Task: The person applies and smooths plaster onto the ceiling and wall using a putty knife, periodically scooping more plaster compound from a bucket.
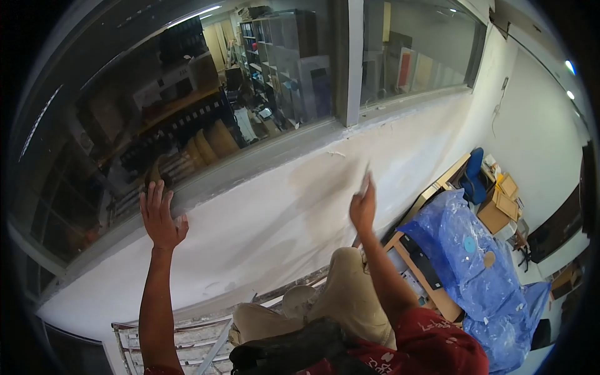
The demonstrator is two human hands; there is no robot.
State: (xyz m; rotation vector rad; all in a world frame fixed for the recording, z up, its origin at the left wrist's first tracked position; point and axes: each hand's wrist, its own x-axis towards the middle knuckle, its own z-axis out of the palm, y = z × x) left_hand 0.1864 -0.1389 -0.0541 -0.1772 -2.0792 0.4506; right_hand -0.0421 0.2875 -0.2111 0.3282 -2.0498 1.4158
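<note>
Left hand point(161, 217): fingers spread, laid at the lower window frame point(250, 164), well apart from the other
Right hand point(362, 211): closed around a thin item point(366, 177), too blurred to identify
Thin item: before the pale wall point(250, 219), below the window; contact, cannot tell
Wall: brownish patches near the right hand
Far right: crumpled blue sheet point(481, 275), blue chair point(475, 175), cardboard box point(497, 211)

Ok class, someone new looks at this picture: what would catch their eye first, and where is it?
Probably the crumpled blue plastic sheet, draped over furniture at the right of the view. Next come the two hands: the left hand spread at the lower edge of the big window, the right hand holding a blurred, thin tool before the pale wall.
</note>
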